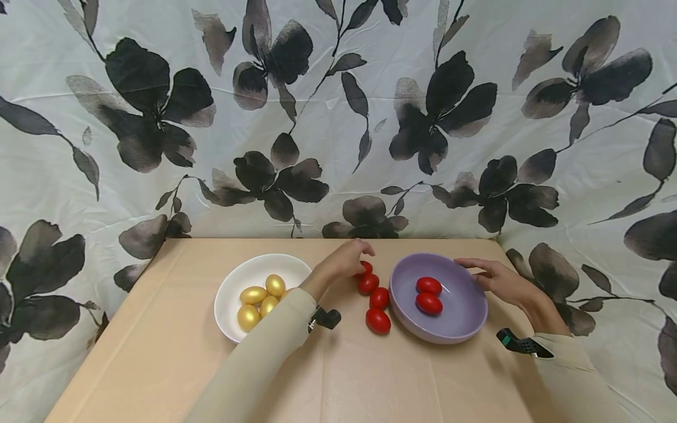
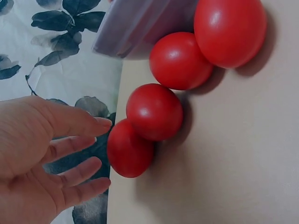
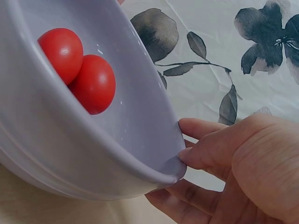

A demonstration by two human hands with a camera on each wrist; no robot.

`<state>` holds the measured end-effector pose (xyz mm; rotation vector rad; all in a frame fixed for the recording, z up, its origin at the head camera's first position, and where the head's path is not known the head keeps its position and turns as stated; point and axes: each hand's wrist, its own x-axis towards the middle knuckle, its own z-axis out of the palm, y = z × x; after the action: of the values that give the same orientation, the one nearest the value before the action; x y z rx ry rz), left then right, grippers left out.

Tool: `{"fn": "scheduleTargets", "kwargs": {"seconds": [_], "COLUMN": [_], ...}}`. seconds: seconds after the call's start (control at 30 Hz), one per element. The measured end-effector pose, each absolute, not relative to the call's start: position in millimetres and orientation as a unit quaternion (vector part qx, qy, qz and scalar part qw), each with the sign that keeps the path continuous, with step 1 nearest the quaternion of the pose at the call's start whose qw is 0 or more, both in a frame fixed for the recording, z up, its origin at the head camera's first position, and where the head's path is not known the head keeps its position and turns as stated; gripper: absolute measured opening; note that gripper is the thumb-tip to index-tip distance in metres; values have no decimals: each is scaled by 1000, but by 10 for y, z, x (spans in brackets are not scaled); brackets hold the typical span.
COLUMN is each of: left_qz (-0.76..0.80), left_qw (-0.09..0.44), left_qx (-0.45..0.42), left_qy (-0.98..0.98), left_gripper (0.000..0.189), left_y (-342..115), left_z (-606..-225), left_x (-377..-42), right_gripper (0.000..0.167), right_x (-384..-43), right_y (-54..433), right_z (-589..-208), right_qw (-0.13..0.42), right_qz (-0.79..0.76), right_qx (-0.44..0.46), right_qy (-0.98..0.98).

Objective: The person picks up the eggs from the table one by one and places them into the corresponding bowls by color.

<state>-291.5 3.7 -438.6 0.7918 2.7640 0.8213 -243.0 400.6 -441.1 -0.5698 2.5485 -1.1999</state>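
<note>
In the head view my left hand (image 1: pixel 344 259) reaches over the far end of a row of red eggs (image 1: pixel 378 321) on the table. The left wrist view shows that hand (image 2: pixel 56 158) with fingers spread, just beside the farthest red egg (image 2: pixel 130 148), holding nothing. My right hand (image 1: pixel 499 282) is at the right side of a purple bowl (image 1: pixel 460 320). Its extended fingers and thumb (image 3: pixel 205 151) touch the bowl's rim (image 3: pixel 154 172) from outside. Two red eggs (image 3: pixel 96 84) lie together inside the bowl.
A white bowl (image 1: pixel 226 294) with several golden eggs (image 1: pixel 254 295) stands at the left, partly hidden by the left sleeve. The tan table (image 1: pixel 370 376) ends at a floral cloth (image 1: pixel 349 129) behind. The purple bowl stands beside the red egg row.
</note>
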Motion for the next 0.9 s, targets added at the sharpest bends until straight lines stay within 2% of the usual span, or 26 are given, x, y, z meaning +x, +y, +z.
{"fn": "scheduleTargets", "kwargs": {"seconds": [0.23,0.9], "left_qz": [274,244], "left_qw": [94,78], "left_qx": [243,196], "left_qy": [926,946], "left_gripper": [38,22], "left_y": [42,118], "left_z": [-4427,-4495], "left_x": [-2898,-2886], "right_gripper": [57,58], "right_x": [-2434,-2430], "right_y": [4003,4007], "right_z": [-4414,-4405], "right_qw": [134,140], "right_qz": [-412,-414], "right_qx": [-196,-194], "right_qy": [880,878]}}
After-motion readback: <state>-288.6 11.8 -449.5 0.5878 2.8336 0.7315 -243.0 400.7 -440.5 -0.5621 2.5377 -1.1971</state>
